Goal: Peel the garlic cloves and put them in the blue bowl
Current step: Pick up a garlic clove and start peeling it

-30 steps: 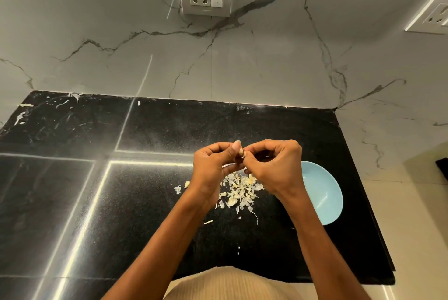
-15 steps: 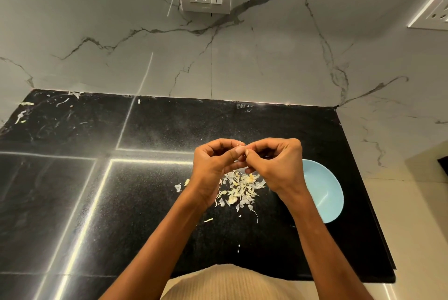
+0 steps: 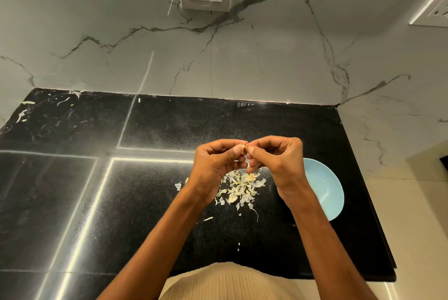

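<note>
While my left hand (image 3: pixel 215 166) and right hand (image 3: pixel 278 164) both pinch one garlic clove (image 3: pixel 243 148) above the peel pile (image 3: pixel 241 184), the blue bowl (image 3: pixel 324 190) (partly hidden) sits near the counter's (image 3: pixel 145 202) right edge.

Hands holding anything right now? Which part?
A small pale garlic clove, pinched between the fingertips of left hand and right hand, one on each side.
</note>
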{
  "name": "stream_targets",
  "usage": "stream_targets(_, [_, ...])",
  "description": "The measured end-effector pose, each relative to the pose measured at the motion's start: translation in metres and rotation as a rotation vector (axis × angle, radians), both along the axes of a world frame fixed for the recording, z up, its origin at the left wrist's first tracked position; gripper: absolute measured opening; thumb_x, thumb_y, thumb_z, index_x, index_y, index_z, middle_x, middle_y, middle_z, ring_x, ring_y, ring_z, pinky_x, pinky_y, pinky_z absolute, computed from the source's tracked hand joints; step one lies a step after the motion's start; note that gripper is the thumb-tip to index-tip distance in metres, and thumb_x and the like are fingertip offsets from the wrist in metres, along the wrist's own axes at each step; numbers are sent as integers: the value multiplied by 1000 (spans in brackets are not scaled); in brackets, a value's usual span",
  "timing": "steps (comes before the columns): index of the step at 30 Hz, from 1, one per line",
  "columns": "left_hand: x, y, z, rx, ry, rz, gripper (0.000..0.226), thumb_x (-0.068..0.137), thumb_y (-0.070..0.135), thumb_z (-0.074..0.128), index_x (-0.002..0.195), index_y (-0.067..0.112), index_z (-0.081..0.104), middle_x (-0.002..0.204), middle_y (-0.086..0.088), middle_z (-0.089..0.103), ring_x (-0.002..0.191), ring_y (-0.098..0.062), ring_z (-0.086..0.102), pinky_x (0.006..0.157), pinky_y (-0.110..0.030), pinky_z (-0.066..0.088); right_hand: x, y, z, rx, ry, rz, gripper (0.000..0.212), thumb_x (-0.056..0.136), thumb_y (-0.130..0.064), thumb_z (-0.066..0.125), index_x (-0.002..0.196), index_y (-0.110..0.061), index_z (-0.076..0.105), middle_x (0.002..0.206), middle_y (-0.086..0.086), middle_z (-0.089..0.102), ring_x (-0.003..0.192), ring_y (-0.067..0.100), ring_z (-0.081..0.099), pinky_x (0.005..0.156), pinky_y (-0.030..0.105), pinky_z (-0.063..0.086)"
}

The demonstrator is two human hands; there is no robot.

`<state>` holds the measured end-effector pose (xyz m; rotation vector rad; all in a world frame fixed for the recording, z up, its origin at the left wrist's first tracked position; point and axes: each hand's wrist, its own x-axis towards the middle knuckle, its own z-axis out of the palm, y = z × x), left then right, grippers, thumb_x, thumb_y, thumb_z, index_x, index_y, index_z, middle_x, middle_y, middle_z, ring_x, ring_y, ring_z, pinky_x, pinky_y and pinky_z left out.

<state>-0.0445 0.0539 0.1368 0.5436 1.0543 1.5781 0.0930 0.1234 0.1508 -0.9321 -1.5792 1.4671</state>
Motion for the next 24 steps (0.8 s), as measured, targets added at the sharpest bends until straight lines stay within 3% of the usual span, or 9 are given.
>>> stream_targets(7, [-1, 1, -3, -5, 9, -24, 17, 80, 13, 67, 91, 7, 78, 89, -16, 70, 77, -22, 63, 68, -30, 57, 3, 2, -3, -41, 35, -4, 23, 89, 10, 68, 80, -10, 75, 64, 4, 73, 51, 16, 68, 51, 25, 58])
stream_targets(12, [-2, -2, -4, -27, 9, -4, 23, 80, 14, 68, 99, 2, 74, 80, -8, 67, 73, -17, 62, 67, -26, 56, 6, 6, -4, -97, 116, -10, 4, 83, -4, 71, 82, -4, 75, 65, 8, 71, 52, 17, 66, 52, 28, 59])
stream_targets(15, [-2, -3, -4, -36, 8, 17, 19, 80, 16, 70, 95, 4, 71, 80, -8, 68, 72, -17, 63, 67, -26, 56, 8, 7, -5, 7, 30, -5, 11, 89, -1, 70, 82, -7, 76, 68, 6, 73, 56, 18, 68, 54, 28, 59])
stream_targets(18, [-1, -1, -2, -53, -20, 51, 17, 79, 18, 70, 90, 4, 69, 77, -6, 67, 69, -16, 62, 64, -25, 56, 7, 4, -7, 103, -91, 10, 16, 89, -18, 67, 78, -11, 77, 68, 5, 72, 59, 21, 69, 54, 33, 60])
stream_targets(21, [-2, -1, -2, -71, -34, 83, 20, 78, 20, 70, 90, 4, 71, 75, -6, 68, 68, -15, 63, 63, -24, 56, 4, 3, -12, 245, -273, -32, 18, 89, -24, 77, 74, -15, 77, 65, -5, 70, 59, 21, 69, 55, 42, 61])
stream_targets(24, [-2, -1, -1, -95, -32, 99, 20, 78, 20, 71, 89, 4, 72, 74, -6, 68, 65, -14, 63, 62, -23, 56, 2, 3, -14, 291, -328, -42, 13, 86, -20, 81, 75, -16, 77, 67, -9, 70, 60, 18, 69, 57, 40, 61])
